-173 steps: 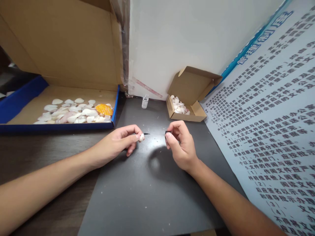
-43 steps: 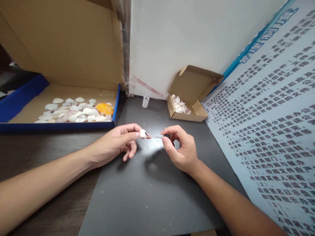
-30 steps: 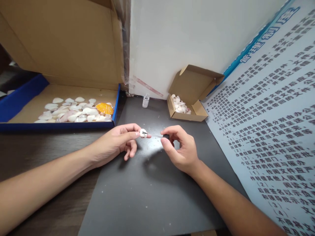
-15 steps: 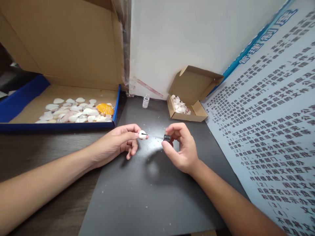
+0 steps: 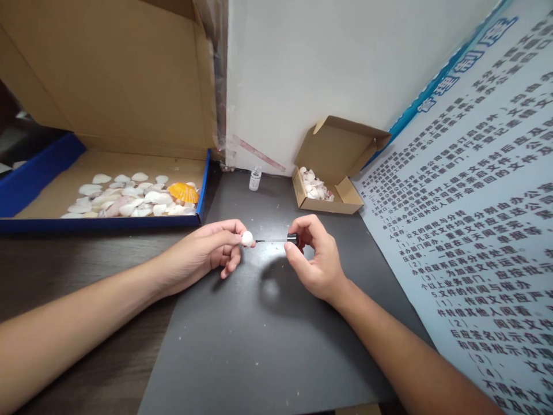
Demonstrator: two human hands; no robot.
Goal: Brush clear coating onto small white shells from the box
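Between thumb and fingers, my left hand [image 5: 218,245] pinches a small white seashell [image 5: 247,238] above the grey mat. Across from it, my right hand [image 5: 317,256] is closed on the black cap of an applicator brush [image 5: 292,238]. Its thin, clear stem points left, and the dark bristle tip lies at the shell's right edge; whether it touches cannot be made out. Farther back stands a small clear glass bottle [image 5: 254,178] with a white label and no cap on it.
A blue-rimmed cardboard box [image 5: 142,221] at left holds many pale shells and one orange scallop shell [image 5: 184,192]. At back right, a small open cardboard box [image 5: 330,205] contains white shells. A white wall [image 5: 302,69] and a printed poster [image 5: 488,202] border the grey mat [image 5: 242,346].
The brush tip has shifted from over the shell's face to its right edge. My left hand still holds the shell, turned slightly.
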